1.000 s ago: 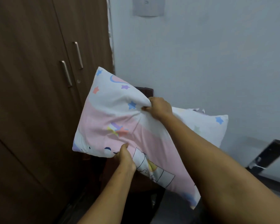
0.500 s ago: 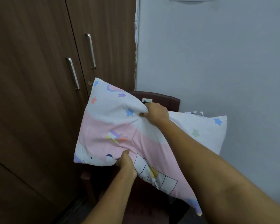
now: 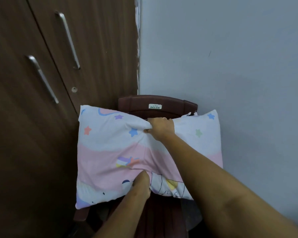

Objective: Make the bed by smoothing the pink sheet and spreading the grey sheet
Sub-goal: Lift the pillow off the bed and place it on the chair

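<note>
A pink and white pillow (image 3: 110, 152) printed with stars lies across a dark brown plastic chair (image 3: 155, 105), spanning its arms. My right hand (image 3: 160, 127) grips the pillow's far edge near the chair back, bunching the fabric. At the pillow's near edge, my left hand (image 3: 141, 184) pinches the cover. Neither the pink sheet, the grey sheet nor the bed is in view.
A brown wardrobe (image 3: 33, 134) with two metal handles (image 3: 69, 40) fills the left side. A pale grey wall (image 3: 230, 57) stands behind and to the right of the chair, which sits in the corner between them.
Both hands have carried the pillow down and toward the corner, from mid-air onto the chair. The view has dropped and moved closer to the chair.
</note>
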Available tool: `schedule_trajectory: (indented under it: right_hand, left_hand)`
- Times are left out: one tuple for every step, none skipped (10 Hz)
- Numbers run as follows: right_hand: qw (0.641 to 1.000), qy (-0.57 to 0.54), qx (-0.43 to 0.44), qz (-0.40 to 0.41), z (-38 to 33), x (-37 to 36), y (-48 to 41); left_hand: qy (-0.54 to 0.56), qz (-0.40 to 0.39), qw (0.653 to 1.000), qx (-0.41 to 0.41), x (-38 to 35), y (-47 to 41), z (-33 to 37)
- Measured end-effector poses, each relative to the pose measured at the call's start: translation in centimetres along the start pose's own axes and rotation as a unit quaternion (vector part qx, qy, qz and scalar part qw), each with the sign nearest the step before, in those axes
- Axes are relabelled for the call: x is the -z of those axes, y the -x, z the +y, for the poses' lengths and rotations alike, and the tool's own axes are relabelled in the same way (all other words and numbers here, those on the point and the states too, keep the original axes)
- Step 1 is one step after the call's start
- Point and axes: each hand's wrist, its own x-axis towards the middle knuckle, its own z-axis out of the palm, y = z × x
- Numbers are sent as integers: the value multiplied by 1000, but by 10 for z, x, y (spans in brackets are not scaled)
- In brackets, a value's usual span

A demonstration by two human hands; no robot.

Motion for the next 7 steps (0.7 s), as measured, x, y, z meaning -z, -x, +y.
schedule_trajectory:
  right_hand:
    - [998, 21, -39, -51, 3, -12, -22]
    - [993, -5, -66, -97, 13, -19, -45]
    - [990, -11, -107, -95, 37, -27, -55]
    - [980, 33, -158, -113, 68, -38, -49]
    - [975, 40, -185, -116, 87, -41, -47]
    - [971, 50, -200, -121, 98, -37, -51]
    - [962, 86, -224, -133, 113, -36, -56]
  left_hand:
    - [-263, -24, 963, 52, 7, -3, 26]
    - [-467, -36, 882, -49, 10, -10, 63]
    - [-553, 62, 772, -307, 3, -21, 102]
    - [-536, 73, 693, -477, -21, -34, 137]
    - [-631, 34, 601, -488, -42, -52, 156]
    - [-712, 17, 557, -427, -48, -77, 152]
    - [-736, 18, 536, -413, -48, -92, 148]
